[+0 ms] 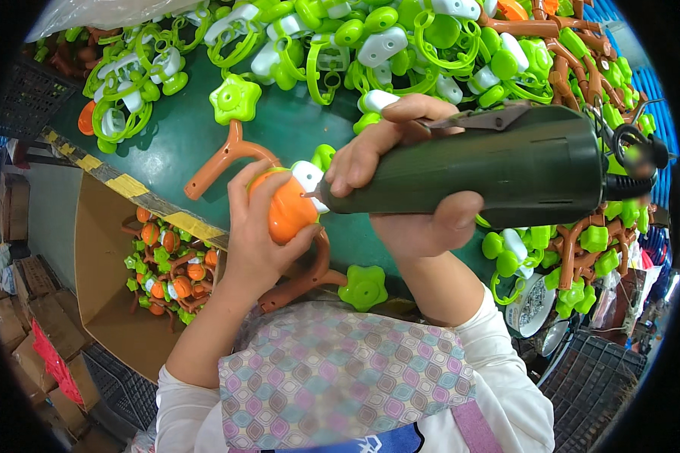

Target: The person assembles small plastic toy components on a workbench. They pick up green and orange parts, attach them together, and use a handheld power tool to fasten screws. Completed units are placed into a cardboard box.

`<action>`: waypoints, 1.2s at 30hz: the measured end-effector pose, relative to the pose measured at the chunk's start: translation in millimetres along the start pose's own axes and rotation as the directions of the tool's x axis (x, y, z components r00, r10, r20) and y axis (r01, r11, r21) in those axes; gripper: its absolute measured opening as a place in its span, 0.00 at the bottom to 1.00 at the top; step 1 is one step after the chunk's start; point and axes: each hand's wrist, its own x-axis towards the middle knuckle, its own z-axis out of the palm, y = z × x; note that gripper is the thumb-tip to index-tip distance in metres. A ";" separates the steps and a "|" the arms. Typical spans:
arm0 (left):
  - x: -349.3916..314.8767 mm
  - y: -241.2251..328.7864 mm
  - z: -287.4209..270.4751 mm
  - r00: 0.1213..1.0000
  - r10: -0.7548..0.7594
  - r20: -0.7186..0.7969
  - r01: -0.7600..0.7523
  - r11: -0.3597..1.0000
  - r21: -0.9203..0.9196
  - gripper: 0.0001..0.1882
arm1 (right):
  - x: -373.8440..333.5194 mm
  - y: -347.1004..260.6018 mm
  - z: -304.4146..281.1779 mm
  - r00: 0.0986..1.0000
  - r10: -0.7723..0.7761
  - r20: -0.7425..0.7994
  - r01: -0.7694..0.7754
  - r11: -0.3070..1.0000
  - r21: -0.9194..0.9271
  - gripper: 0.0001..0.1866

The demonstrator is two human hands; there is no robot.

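Note:
My left hand [251, 230] is closed around a round orange toy part [285, 213] with a white two-holed piece [307, 177] on its side. Gripped in my right hand [425, 230] is a dark green electric screwdriver [491, 166], lying level with its lever on top. The screwdriver's tip points left and meets the white piece; whether a screw is there is too small to tell. One brown forked branch piece [230, 158] with a green star knob [235, 99] extends beyond my left hand. Another brown branch [306, 285] with a star knob [363, 288] lies nearer me.
Heaped green rings and white parts [385, 47] cover the green table's [170, 136] far side. Brown branch pieces [574, 60] pile up at right, above a shallow white dish [531, 306]. Left of the yellow-black taped edge [125, 185], a cardboard box [102, 264] holds several assembled toys.

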 end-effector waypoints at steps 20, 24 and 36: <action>-4.6 -7.6 7.2 0.998 0.016 -0.066 -0.017 1.000 -0.023 0.38 | -2.9 34.6 25.5 0.999 0.011 -0.032 -0.013 0.998 -0.064 0.48; -5.8 -9.5 9.6 0.995 0.050 -0.091 -0.051 0.999 -0.007 0.39 | -9.2 32.5 30.6 0.996 -0.070 -0.064 0.060 0.989 -0.137 0.49; -6.8 -7.9 10.1 0.990 0.080 -0.116 -0.088 0.994 -0.063 0.40 | -2.8 28.1 16.5 0.985 -0.088 0.151 0.088 0.996 0.009 0.48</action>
